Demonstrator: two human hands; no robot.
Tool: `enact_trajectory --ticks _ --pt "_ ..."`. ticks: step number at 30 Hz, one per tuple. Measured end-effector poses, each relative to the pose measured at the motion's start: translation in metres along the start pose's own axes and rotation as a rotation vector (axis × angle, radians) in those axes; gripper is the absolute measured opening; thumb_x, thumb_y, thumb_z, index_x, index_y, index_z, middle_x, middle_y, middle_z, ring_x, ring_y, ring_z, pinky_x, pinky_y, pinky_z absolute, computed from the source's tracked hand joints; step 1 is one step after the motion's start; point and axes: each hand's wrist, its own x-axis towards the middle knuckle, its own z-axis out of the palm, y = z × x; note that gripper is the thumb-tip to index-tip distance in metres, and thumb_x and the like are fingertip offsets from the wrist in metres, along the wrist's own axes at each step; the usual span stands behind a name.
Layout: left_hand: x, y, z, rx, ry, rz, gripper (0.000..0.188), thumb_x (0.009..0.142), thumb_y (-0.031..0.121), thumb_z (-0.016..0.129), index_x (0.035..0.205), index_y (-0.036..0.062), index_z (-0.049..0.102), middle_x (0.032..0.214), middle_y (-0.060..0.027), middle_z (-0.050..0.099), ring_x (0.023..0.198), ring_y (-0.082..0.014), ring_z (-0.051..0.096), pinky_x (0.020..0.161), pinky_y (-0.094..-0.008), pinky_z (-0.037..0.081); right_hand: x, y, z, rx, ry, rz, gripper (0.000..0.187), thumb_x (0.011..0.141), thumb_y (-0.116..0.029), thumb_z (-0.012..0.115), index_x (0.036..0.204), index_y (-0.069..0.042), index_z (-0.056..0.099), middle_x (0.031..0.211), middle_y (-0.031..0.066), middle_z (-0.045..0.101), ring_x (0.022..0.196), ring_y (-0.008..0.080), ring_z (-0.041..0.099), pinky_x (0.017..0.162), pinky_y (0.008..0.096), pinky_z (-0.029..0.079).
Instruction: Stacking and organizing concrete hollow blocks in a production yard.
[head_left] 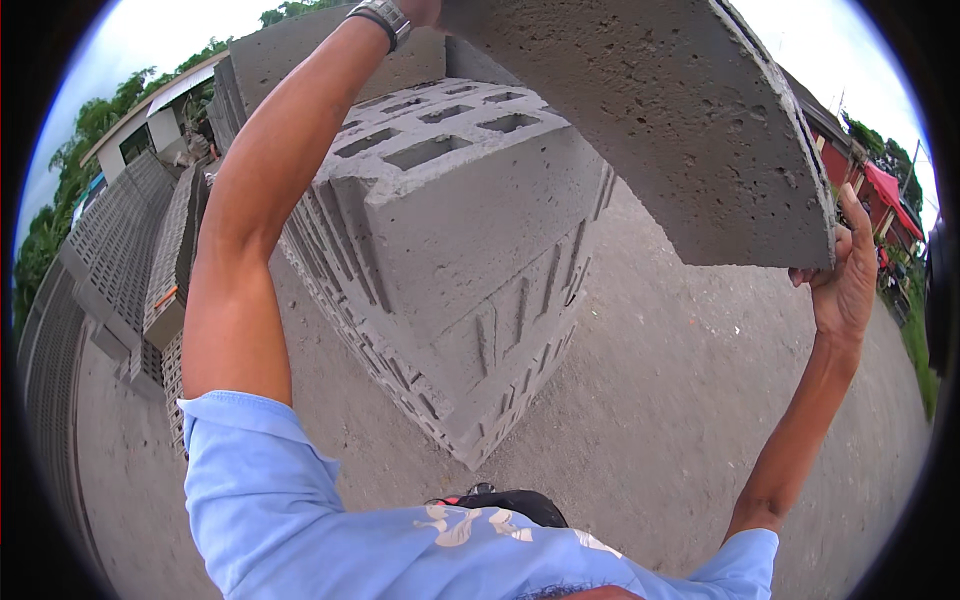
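A large grey concrete block (660, 120) is raised in the air at the upper right, tilted, its pitted flat face toward me. My right hand (845, 275) is closed on its lower right end, the fingertips tucked under the edge and the thumb pointing up. My left hand (424, 11), above a metal wristwatch (383, 20), is at the block's other end. The picture's top edge cuts that hand off and its fingers are hidden. Below the raised block stands a tall stack of hollow concrete blocks (470, 220), its corner toward me and the holes showing on top.
Another block (330, 55) stands on the far part of the stack. More rows of stacked hollow blocks (125, 240) line the left side. Grey gritty ground (660, 400) surrounds the stack. Behind are a low house (150, 125), a red canopy (890, 195) and trees.
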Motion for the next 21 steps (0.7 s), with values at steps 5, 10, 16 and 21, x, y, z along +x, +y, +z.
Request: enact_trajectory --ticks 5,10,16,21 --pt "0.028 -0.040 -0.064 -0.030 0.003 0.007 0.103 0.088 0.083 0.008 0.154 0.0068 0.030 0.158 -0.0203 0.030 0.144 -0.0393 0.031 0.114 -0.0625 0.024 0.064 0.002 0.049 0.037 -0.163 0.106 0.050 0.094 -0.046 0.064 0.131 -0.013 0.061 0.066 0.0006 0.065 0.043 0.0060 0.054 0.032 0.0209 0.038" --pt "0.029 -0.063 -0.102 -0.157 0.032 -0.201 0.104 0.088 0.083 0.006 0.152 0.0071 0.034 0.154 -0.0170 0.038 0.142 -0.0378 0.035 0.116 -0.0582 0.024 0.114 0.008 0.071 -0.009 -0.321 -0.063 0.056 0.095 -0.046 0.061 0.138 -0.011 0.055 0.077 0.0026 0.069 0.045 0.0051 0.056 0.032 0.0185 0.041" --pt "0.036 -0.101 -0.121 0.010 -0.007 -0.110 0.098 0.091 0.079 0.012 0.149 0.0053 0.040 0.153 -0.0199 0.039 0.139 -0.0367 0.040 0.114 -0.0562 0.032 0.163 0.004 0.062 -0.358 -0.576 -0.319 0.065 0.099 -0.054 0.047 0.151 -0.015 0.040 0.141 0.0126 0.049 0.057 0.0045 0.063 0.041 0.0133 0.048" --pt "0.028 -0.093 -0.131 0.160 0.271 -0.101 0.092 0.094 0.075 0.018 0.148 0.0036 0.040 0.151 -0.0230 0.040 0.139 -0.0366 0.040 0.110 -0.0561 0.036 0.170 0.005 0.096 -0.427 -0.435 -0.328 0.063 0.100 -0.054 0.044 0.148 -0.013 0.045 0.129 0.0127 0.058 0.067 0.0086 0.067 0.057 0.0236 0.058"
